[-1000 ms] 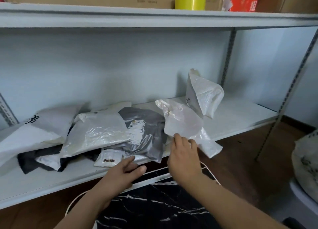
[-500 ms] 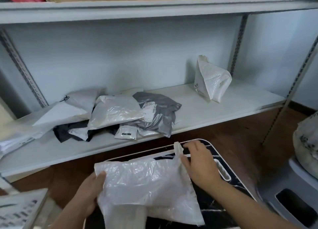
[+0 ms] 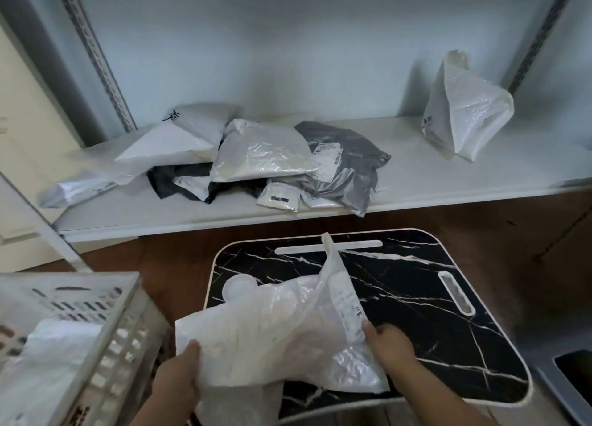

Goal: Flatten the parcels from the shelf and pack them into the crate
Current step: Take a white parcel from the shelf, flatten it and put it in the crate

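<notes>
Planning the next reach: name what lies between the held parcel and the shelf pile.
In the head view: bare black marbled tray, then brown floor, between the translucent parcel and shelf pile.

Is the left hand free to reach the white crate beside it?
Probably not yet: the left hand grips the translucent parcel, as does the right hand. The crate lies close, nothing between.

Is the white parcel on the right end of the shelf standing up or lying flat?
Standing up. The white parcel rises to a peak against the back wall, its base on the shelf, apart from the pile.
</notes>
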Demonstrator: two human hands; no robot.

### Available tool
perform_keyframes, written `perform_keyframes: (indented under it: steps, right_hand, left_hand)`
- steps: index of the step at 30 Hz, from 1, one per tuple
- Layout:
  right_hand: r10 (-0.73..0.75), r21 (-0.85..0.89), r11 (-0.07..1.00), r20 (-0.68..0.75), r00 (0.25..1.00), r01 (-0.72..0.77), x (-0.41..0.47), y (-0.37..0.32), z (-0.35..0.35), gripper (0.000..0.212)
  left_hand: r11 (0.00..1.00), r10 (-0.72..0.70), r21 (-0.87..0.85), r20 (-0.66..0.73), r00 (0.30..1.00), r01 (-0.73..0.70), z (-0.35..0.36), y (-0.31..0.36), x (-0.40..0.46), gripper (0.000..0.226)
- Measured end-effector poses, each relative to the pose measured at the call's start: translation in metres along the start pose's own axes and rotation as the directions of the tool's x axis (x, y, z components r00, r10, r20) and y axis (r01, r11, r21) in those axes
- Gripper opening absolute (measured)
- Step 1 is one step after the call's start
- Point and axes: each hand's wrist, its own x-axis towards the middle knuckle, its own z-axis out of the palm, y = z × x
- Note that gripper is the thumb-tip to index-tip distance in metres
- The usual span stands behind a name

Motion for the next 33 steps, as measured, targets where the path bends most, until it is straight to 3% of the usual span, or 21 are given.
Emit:
perform_keyframes:
  steps: [3,6,9,14,16,18,20,22,24,27,29,31,33]
  right_hand:
    - [-0.019,0.199,0.978,-0.249,0.968,0.07,-0.007,-0.012,-0.002,0.029]
    - [-0.127,0.143,0.971,-0.378,0.917,0.193,-0.003,-0.01,-0.025,0.03]
    - [-0.202,0.011,0.975,-0.365,0.909,0.221,0.005,0.005,-0.044,0.031]
    - [-0.06,-0.188,0.982,-0.197,0.979,0.023,0.013,0.028,-0.037,0.043]
    - [-0.014,-0.078,0.997,-0.162,0.987,0.002,0.022,0.025,-0.04,0.052]
    - [0.076,0.242,0.969,-0.092,0.993,-0.052,0.033,0.008,-0.046,0.053]
    - [0.16,0.481,0.862,0.043,0.986,-0.161,0.044,-0.012,-0.049,0.051]
    - [0.202,0.529,0.808,0.164,0.965,-0.259,0.05,-0.029,-0.049,0.056]
    - [0.191,0.573,0.778,0.179,0.965,-0.26,0.048,-0.043,-0.051,0.047]
    - [0.151,0.702,0.707,-0.031,0.988,-0.086,0.058,-0.045,-0.054,0.029]
    - [0.194,0.743,0.669,-0.183,0.964,0.006,0.066,-0.042,-0.054,0.029]
    - [0.25,0.788,0.614,-0.234,0.94,0.033,0.069,-0.044,-0.055,0.029]
    - [0.258,0.728,0.682,-0.33,0.908,0.07,0.074,-0.045,-0.056,0.03]
  left_hand:
    - [0.922,0.147,0.378,-0.143,0.979,-0.083,0.013,0.01,-0.007,0.046]
    - [0.844,0.39,0.469,-0.201,0.899,-0.261,0.012,0.033,0.001,0.049]
    - [0.759,0.562,0.497,-0.174,0.808,-0.421,0.01,0.05,0.013,0.048]
    - [0.628,0.638,0.608,-0.045,0.768,-0.486,0.021,0.059,0.027,0.047]
    - [0.576,0.644,0.649,0.015,0.765,-0.498,0.022,0.059,0.035,0.046]
    - [0.537,0.652,0.668,0.059,0.756,-0.515,0.025,0.059,0.039,0.045]
    - [0.552,0.633,0.651,0.08,0.77,-0.522,0.033,0.061,0.038,0.04]
    - [0.579,0.619,0.615,0.097,0.78,-0.536,0.044,0.062,0.037,0.039]
    - [0.581,0.625,0.599,0.104,0.773,-0.551,0.05,0.062,0.036,0.041]
    - [0.597,0.63,0.602,0.056,0.774,-0.53,0.054,0.064,0.039,0.043]
    - [0.625,0.62,0.596,0.014,0.785,-0.504,0.059,0.064,0.04,0.045]
    - [0.672,0.592,0.56,-0.014,0.806,-0.484,0.065,0.063,0.042,0.048]
    - [0.734,0.538,0.533,-0.08,0.839,-0.42,0.069,0.062,0.044,0.05]
